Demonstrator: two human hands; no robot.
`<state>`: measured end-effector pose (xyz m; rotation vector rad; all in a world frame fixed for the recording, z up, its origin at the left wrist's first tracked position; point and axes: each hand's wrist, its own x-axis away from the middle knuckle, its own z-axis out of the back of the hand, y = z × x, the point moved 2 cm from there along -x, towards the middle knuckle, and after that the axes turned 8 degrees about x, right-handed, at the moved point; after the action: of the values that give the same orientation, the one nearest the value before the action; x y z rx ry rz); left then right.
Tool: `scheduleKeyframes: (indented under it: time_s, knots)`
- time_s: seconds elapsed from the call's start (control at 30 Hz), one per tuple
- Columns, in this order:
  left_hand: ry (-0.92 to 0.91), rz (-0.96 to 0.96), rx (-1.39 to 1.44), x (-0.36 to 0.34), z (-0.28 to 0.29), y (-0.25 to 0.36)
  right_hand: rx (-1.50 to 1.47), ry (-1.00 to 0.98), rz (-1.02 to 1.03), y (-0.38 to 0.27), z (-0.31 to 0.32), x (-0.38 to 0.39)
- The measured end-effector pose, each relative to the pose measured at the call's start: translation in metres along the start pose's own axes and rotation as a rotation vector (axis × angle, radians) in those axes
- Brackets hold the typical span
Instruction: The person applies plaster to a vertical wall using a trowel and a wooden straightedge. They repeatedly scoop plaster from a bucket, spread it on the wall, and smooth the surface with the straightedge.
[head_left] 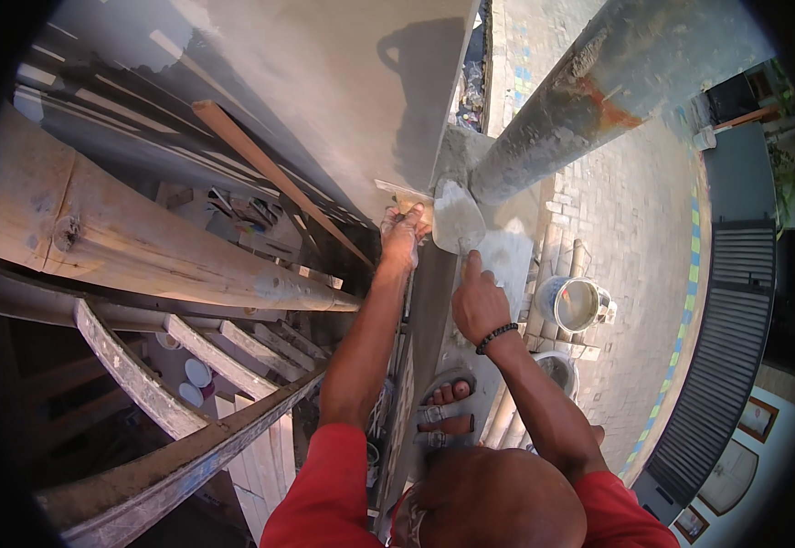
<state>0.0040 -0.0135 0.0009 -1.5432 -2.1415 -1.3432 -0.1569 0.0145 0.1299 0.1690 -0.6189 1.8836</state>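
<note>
The right hand [482,306] hides the handle of the trowel [459,219]; at 6 o'clock a head [498,502] covers what lies beneath. The grey wall's [352,91] edge ends near the blade, a round column [580,100] crowds 1 o'clock, and a bamboo pole [123,233] hems in 9 o'clock; open paving [644,228] spreads toward 3 o'clock. The right fist is closed, index finger extended toward the blade at 11 o'clock. The left hand [401,236] pinches a tan flat board [407,195] at its 12 o'clock.
</note>
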Motion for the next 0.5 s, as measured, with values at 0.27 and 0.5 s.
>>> scheduleKeyframes:
  time_s: [0.27,0.5]
  knots:
    - [0.014,-0.002,0.008,-0.001,0.001,0.001,0.041,-0.109,0.008,-0.003,0.016,-0.003]
    - [0.021,-0.022,0.008,-0.002,0.002,-0.002,-0.006,-0.147,0.015,0.0,0.018,0.003]
